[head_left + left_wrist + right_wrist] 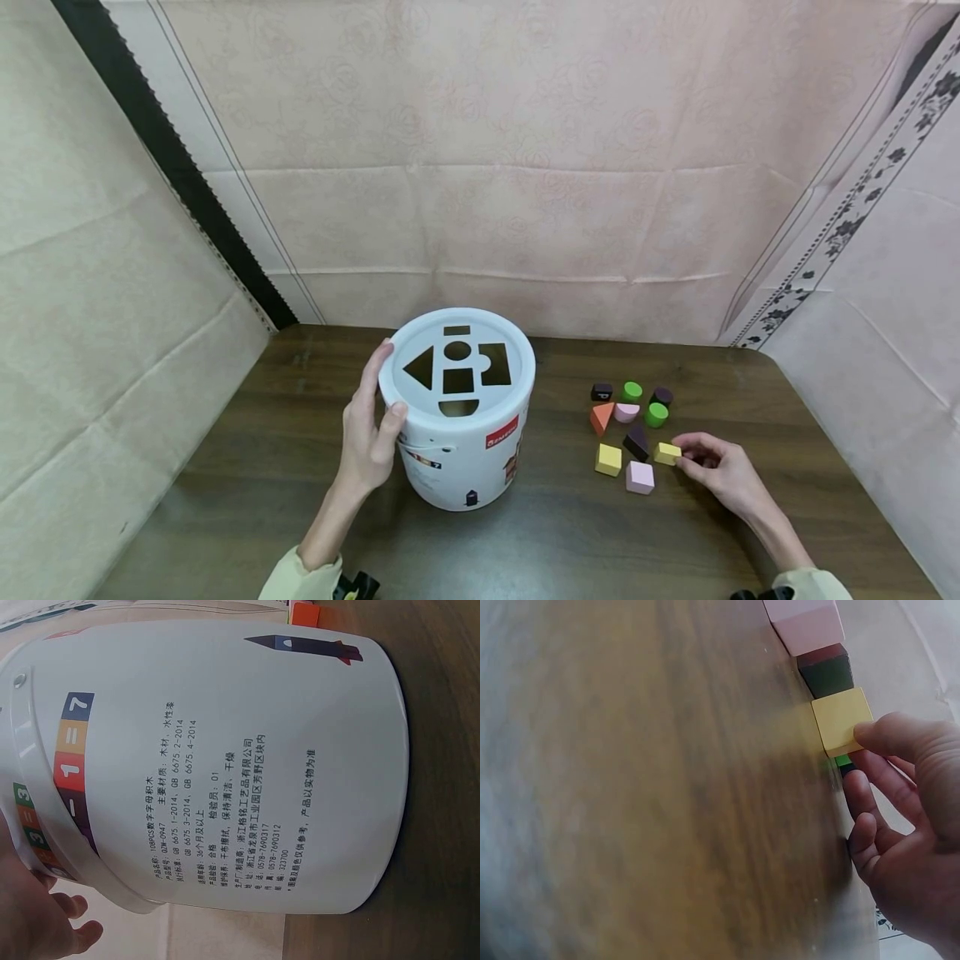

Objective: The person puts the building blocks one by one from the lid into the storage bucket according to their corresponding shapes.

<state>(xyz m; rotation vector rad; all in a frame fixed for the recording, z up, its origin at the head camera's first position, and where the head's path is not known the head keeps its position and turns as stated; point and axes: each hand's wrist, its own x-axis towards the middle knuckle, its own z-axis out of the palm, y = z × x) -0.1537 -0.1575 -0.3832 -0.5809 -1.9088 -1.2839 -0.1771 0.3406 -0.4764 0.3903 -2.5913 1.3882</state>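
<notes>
A white lidded bucket (465, 467) stands upright on the table, its lid (408, 333) cut with shaped holes, among them a triangle, a circle and a square. My left hand (369, 442) rests against the bucket's left side, with index finger and thumb spread along the lid's rim. Loosely bent fingertips of that hand show beside the bucket in the left wrist view. To the right, my right hand (716, 473) pinches a yellow block (842, 720) between thumb and finger, beside the other blocks. Whether this block touches the table I cannot tell.
Near the pinched block lie a pink block (640, 477), another yellow block (608, 460), a dark block (636, 442), an orange triangle (602, 418), a pink half-round (626, 412) and green cylinders (656, 415). Cloth-covered walls (487, 225) border the wooden table (555, 542).
</notes>
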